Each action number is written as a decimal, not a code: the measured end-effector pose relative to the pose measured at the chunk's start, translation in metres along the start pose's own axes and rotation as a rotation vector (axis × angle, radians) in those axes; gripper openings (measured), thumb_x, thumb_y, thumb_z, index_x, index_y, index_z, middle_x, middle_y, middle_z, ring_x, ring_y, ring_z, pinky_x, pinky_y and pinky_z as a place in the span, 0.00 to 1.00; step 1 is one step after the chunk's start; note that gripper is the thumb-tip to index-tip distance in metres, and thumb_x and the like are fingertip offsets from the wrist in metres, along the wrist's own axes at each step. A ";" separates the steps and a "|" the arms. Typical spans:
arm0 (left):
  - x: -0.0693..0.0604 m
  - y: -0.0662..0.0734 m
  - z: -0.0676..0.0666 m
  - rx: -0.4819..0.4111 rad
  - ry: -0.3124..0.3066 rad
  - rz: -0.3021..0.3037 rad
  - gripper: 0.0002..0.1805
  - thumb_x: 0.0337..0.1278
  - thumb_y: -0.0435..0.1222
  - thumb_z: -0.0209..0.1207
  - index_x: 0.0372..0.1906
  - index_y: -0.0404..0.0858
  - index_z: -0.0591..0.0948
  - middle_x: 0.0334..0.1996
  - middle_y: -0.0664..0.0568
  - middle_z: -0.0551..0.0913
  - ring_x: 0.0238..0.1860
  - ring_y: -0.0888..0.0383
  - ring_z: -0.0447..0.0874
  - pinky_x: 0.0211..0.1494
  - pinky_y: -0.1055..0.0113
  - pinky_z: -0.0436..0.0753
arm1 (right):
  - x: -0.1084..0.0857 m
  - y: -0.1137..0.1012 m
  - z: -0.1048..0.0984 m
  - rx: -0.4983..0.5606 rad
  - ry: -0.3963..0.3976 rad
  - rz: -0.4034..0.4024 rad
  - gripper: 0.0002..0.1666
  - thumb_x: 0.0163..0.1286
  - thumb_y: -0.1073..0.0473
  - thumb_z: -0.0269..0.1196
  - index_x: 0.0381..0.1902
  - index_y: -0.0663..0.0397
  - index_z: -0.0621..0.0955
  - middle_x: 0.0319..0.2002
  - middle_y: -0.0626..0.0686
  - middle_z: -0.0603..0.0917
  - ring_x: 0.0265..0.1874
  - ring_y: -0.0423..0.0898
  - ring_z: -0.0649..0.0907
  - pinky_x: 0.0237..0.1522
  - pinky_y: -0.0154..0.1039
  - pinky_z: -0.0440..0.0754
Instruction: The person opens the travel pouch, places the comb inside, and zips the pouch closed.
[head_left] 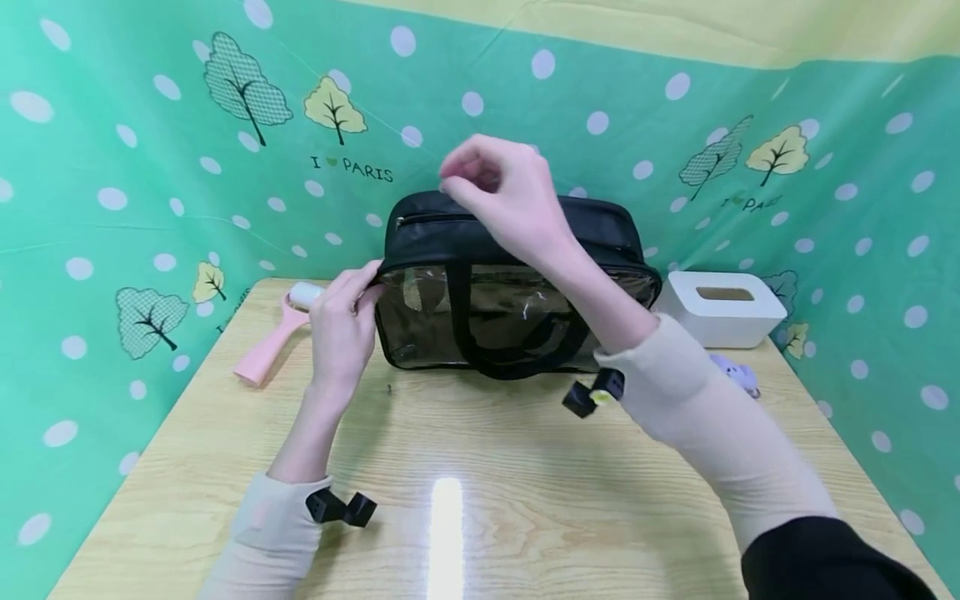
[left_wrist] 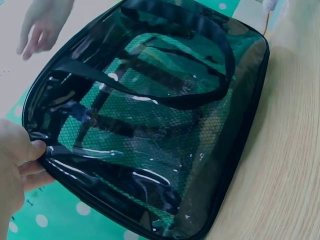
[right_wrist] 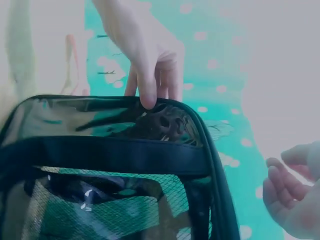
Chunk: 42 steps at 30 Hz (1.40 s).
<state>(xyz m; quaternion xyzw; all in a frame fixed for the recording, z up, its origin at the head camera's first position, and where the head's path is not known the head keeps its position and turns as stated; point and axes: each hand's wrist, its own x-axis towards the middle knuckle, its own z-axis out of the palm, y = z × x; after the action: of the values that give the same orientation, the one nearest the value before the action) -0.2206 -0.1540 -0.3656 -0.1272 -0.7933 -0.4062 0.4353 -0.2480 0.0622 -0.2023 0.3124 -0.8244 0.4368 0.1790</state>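
Observation:
A black bag (head_left: 420,317) with a see-through smoky front panel stands upright at the back of the table. Its black strap handle (head_left: 461,321) hangs down over that panel. My left hand (head_left: 345,317) pinches the bag's upper left edge; in the left wrist view the thumb lies on the front and the fingers go behind. Above the bag's top, my right hand (head_left: 510,192) is raised with loosely curled fingers. Nothing shows between those fingers, and in the right wrist view the right hand (right_wrist: 295,190) is apart from the bag. Mesh shows through the clear panel (left_wrist: 150,120).
A pink-handled lint roller (head_left: 273,342) lies left of the bag. To the right stand a white tissue box (head_left: 723,312) and a small purple item (head_left: 735,373), partly hidden by the right sleeve. A green dotted cloth (head_left: 112,200) hangs behind the wooden table (head_left: 525,483).

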 end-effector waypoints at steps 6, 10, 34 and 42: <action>0.001 0.001 -0.001 -0.008 -0.007 0.002 0.15 0.65 0.29 0.64 0.55 0.37 0.88 0.43 0.37 0.90 0.46 0.42 0.90 0.51 0.52 0.85 | -0.043 0.017 -0.018 0.209 0.211 -0.043 0.05 0.70 0.64 0.67 0.41 0.59 0.88 0.38 0.51 0.91 0.36 0.43 0.87 0.41 0.33 0.84; 0.001 0.001 -0.001 -0.012 -0.006 0.007 0.15 0.66 0.29 0.64 0.55 0.37 0.88 0.43 0.38 0.90 0.46 0.42 0.90 0.51 0.51 0.85 | -0.066 0.030 -0.032 0.289 0.335 -0.043 0.05 0.69 0.67 0.67 0.40 0.63 0.88 0.36 0.47 0.91 0.38 0.46 0.88 0.41 0.31 0.84; -0.001 -0.001 0.001 -0.019 -0.012 -0.004 0.16 0.66 0.31 0.64 0.56 0.40 0.88 0.42 0.39 0.90 0.46 0.44 0.90 0.50 0.53 0.85 | -0.179 0.116 -0.095 0.491 0.649 0.118 0.13 0.67 0.70 0.68 0.44 0.79 0.82 0.37 0.56 0.90 0.30 0.46 0.87 0.39 0.32 0.87; -0.001 -0.001 0.000 -0.024 -0.012 -0.011 0.16 0.66 0.32 0.64 0.56 0.41 0.88 0.43 0.40 0.90 0.47 0.44 0.90 0.49 0.59 0.83 | -0.213 0.155 -0.112 0.409 0.503 0.333 0.14 0.69 0.67 0.68 0.46 0.76 0.82 0.34 0.50 0.91 0.30 0.41 0.88 0.36 0.28 0.87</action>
<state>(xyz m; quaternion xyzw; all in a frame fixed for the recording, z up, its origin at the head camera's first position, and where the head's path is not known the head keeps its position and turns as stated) -0.2203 -0.1541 -0.3670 -0.1306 -0.7917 -0.4173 0.4267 -0.1917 0.2975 -0.3561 0.0860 -0.6898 0.6788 0.2367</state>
